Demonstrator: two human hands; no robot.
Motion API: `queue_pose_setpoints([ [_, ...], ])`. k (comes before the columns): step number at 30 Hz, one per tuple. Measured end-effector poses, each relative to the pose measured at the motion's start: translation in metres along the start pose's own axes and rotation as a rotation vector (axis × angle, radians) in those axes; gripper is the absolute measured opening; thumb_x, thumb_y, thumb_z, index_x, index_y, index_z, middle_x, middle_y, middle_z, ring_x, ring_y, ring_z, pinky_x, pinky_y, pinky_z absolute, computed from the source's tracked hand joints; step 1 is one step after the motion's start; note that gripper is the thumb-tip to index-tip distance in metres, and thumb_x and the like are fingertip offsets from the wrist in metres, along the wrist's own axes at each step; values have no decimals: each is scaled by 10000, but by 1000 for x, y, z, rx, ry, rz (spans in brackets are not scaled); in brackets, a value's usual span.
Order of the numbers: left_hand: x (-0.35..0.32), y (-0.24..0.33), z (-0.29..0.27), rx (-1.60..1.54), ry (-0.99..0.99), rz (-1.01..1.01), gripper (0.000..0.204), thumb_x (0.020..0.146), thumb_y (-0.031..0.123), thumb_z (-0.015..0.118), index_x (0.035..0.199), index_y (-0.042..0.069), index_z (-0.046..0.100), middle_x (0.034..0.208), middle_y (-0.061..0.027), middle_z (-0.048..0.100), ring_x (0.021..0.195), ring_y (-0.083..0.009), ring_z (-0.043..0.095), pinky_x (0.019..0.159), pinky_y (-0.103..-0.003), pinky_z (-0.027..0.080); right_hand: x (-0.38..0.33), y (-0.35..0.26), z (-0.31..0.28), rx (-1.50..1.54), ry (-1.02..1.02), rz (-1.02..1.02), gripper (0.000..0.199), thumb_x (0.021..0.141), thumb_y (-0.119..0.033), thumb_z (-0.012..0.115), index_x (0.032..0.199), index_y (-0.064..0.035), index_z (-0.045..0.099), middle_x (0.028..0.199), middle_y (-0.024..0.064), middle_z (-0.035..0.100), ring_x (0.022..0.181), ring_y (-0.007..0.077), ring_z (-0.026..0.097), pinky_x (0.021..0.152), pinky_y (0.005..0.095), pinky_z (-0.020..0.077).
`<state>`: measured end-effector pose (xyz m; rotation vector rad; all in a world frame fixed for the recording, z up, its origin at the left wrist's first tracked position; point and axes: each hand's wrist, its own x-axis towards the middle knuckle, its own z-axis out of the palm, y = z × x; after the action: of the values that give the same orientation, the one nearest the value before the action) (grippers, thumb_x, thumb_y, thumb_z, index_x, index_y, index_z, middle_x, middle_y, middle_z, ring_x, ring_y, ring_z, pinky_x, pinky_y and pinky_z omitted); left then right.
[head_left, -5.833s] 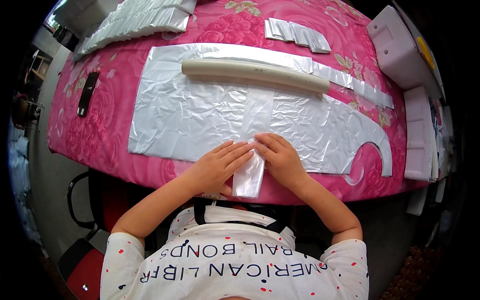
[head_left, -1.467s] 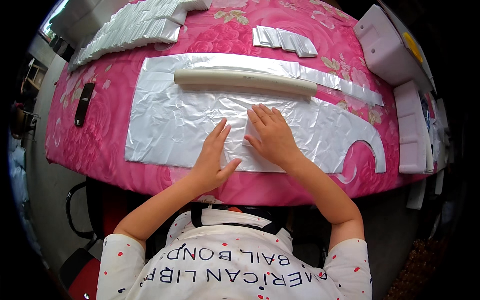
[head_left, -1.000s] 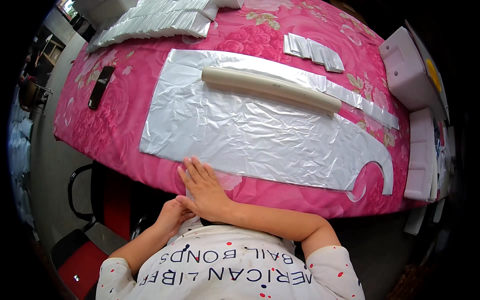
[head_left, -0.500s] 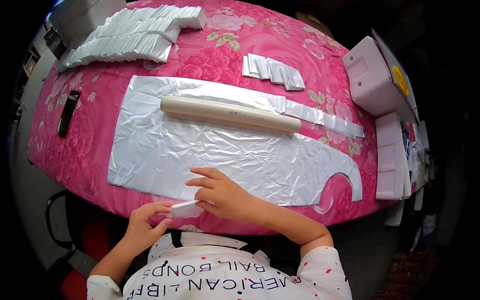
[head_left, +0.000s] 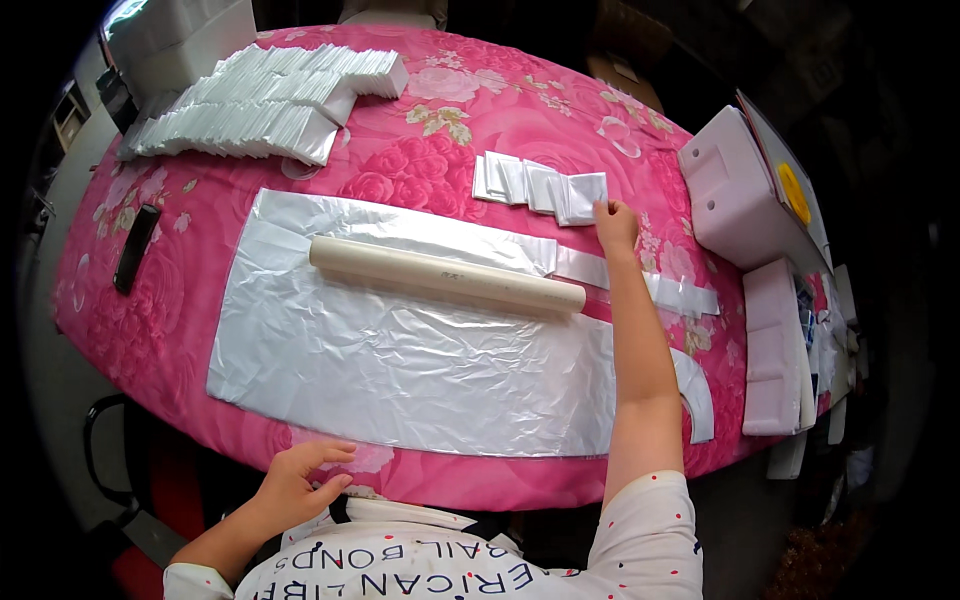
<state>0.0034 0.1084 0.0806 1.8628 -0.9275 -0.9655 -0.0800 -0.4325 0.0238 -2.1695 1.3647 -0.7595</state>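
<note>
My right hand (head_left: 617, 226) pinches the edge of a folded white plastic square (head_left: 585, 198) at the right end of a short row of similar squares (head_left: 506, 178). Near the table's front edge, my left hand (head_left: 300, 474) is open and holds nothing, its thumb and fingers apart. Between the two lies a wide, creased sheet of shiny white plastic film (head_left: 400, 360), with a curved cut-out and a narrow strip (head_left: 578, 266) at its right end. My right forearm hides part of both. A cream-coloured tube (head_left: 440, 275) rests across the film.
A large mass of tightly lined-up folded squares (head_left: 240, 110) fills the far left, beside a white foam box (head_left: 180, 40). A dark, narrow object (head_left: 136, 248) lies at the left. White foam boxes (head_left: 735, 180) stand along the right edge. A pink flowered cloth (head_left: 400, 170) covers the table.
My right hand has moved from the front edge out to the far row, taking the folded square there. My left hand no longer touches it. The view has tilted slightly.
</note>
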Motion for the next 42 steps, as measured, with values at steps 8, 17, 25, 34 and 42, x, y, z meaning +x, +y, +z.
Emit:
queue_pose_setpoints([
  [8, -7, -15, -2, 79, 74, 57, 233, 753, 39, 659, 982, 0, 633, 1058, -140, 638, 941, -231, 623, 776, -296, 495, -28, -23, 1, -236, 176, -407, 452, 745, -299, 707, 1081, -15, 601, 1111, 186, 569, 1074, 324, 496, 936, 414, 377],
  [17, 12, 5, 10, 94, -47, 205, 264, 748, 39, 653, 1007, 3, 622, 1085, -144, 628, 976, -259, 615, 841, -314, 472, -151, -41, -34, -121, -438, -712, 461, 738, -254, 711, 1133, -53, 584, 1074, 133, 590, 1028, 307, 521, 897, 389, 417],
  [25, 10, 9, 28, 13, -110, 237, 269, 748, 61, 660, 1014, 37, 632, 1080, -136, 628, 992, -275, 597, 856, -344, 460, -198, -41, -60, -199, -471, -545, 454, 733, -217, 716, 1135, -53, 581, 1053, 134, 592, 974, 302, 546, 851, 383, 444],
  [34, 5, 3, 26, 121, -108, 241, 281, 757, 97, 668, 1029, 40, 631, 1076, -138, 629, 987, -293, 594, 842, -363, 460, -165, -26, -51, -35, -373, -519, 521, 881, -355, 547, 1239, 19, 486, 1288, 217, 462, 1206, 354, 418, 1014, 397, 338],
  [42, 17, 5, 22, -14, -125, 148, 287, 760, 77, 663, 1040, 29, 622, 1087, -129, 629, 958, -272, 613, 808, -333, 482, -21, -1, -1, -69, -81, -273, 663, 927, -456, 394, 1333, 67, 349, 1393, 229, 346, 1323, 333, 288, 1093, 377, 219],
])
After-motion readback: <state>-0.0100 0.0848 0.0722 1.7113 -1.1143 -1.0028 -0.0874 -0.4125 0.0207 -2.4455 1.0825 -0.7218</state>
